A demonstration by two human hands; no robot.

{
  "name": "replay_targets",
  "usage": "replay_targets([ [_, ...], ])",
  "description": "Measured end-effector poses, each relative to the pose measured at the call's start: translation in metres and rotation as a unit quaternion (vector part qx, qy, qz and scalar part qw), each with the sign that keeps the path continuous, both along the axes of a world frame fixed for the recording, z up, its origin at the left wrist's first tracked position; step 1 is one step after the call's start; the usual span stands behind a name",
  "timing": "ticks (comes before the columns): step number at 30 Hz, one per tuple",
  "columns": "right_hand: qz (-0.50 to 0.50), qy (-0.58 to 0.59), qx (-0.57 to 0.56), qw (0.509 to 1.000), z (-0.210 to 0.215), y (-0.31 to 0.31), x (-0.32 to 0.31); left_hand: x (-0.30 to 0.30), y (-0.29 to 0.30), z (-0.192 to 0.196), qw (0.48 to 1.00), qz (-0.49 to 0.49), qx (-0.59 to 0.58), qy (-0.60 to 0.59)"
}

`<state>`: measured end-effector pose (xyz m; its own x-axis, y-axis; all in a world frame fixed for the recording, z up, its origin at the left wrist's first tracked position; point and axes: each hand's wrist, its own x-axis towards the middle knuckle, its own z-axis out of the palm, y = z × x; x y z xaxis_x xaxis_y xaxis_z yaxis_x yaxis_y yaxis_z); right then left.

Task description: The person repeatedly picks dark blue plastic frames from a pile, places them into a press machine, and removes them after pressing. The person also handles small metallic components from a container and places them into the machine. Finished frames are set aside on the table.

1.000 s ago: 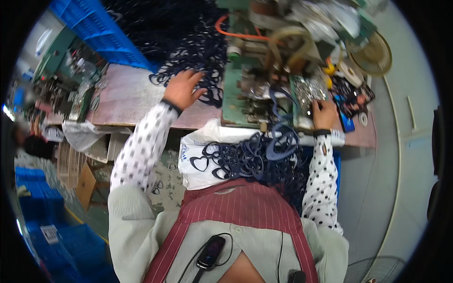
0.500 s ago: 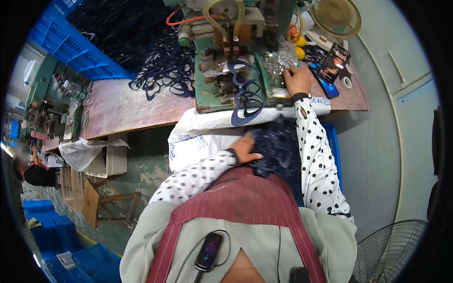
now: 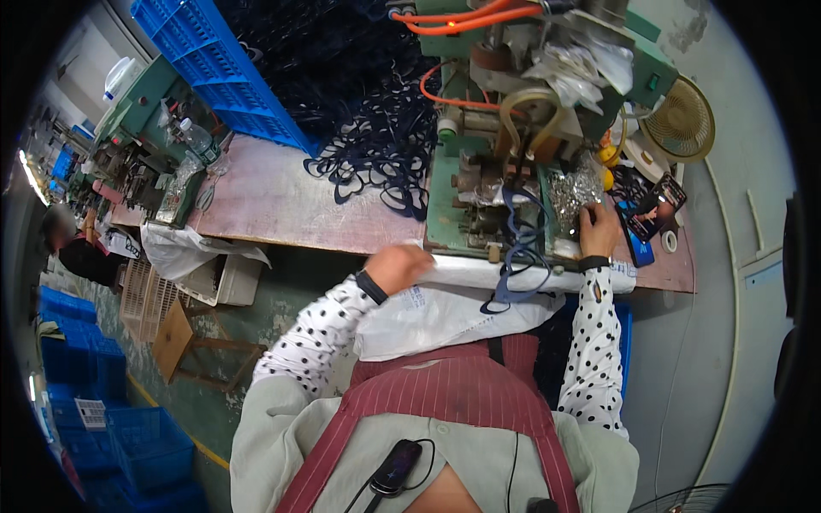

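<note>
My right hand [image 3: 600, 231] rests at the front of a pile of small shiny metal parts [image 3: 568, 195] beside the green machine [image 3: 443, 205]. Its fingers are bent together; whatever they pinch is too small to make out. Over the bench's front edge, left of the machine, is my left hand [image 3: 397, 268], its fingertips smeared by motion. A linked string of navy loop-shaped pieces [image 3: 516, 296] hangs from the machine's working head across the white sheet [image 3: 453, 318]. Neither hand touches that string.
A heap of navy loop pieces [image 3: 368, 158] covers the back of the bench [image 3: 274, 192], by a blue crate [image 3: 248, 85]. Phone-like items [image 3: 657, 208] and a fan [image 3: 680, 120] stand right. A wooden stool [image 3: 180, 342] and blue crates [image 3: 150, 440] are on the left floor.
My left hand has moved up from the dark bundle at my lap to the bench edge. The view has shifted, showing more of the machine. My right hand stays at the metal parts.
</note>
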<state>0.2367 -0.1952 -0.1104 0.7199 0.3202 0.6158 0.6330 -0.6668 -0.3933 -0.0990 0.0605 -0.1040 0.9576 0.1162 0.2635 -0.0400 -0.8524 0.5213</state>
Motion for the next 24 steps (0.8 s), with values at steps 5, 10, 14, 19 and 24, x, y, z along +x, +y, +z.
replay_targets([
  [5, -0.020, 0.021, -0.007, 1.000, -0.002, -0.002, -0.001, 0.033, 0.074, 0.016, 0.976, 0.057, 0.192, -0.085],
  [10, -0.038, 0.059, 0.014, 0.997, -0.005, 0.004, 0.004, 0.101, 0.078, -0.005, 0.964, 0.203, 0.171, 0.005],
  [14, -0.023, 0.047, 0.040, 0.998, 0.001, 0.005, -0.002, 0.133, 0.084, -0.032, 0.918, 0.336, 0.166, 0.133],
  [19, -0.011, 0.041, 0.054, 0.998, 0.000, 0.000, -0.005, 0.064, 0.100, -0.025, 0.951, 0.248, 0.173, 0.061],
  [24, 0.010, 0.049, 0.087, 0.995, 0.000, 0.000, -0.005, 0.004, 0.119, -0.017, 0.966, 0.078, 0.245, 0.028],
])
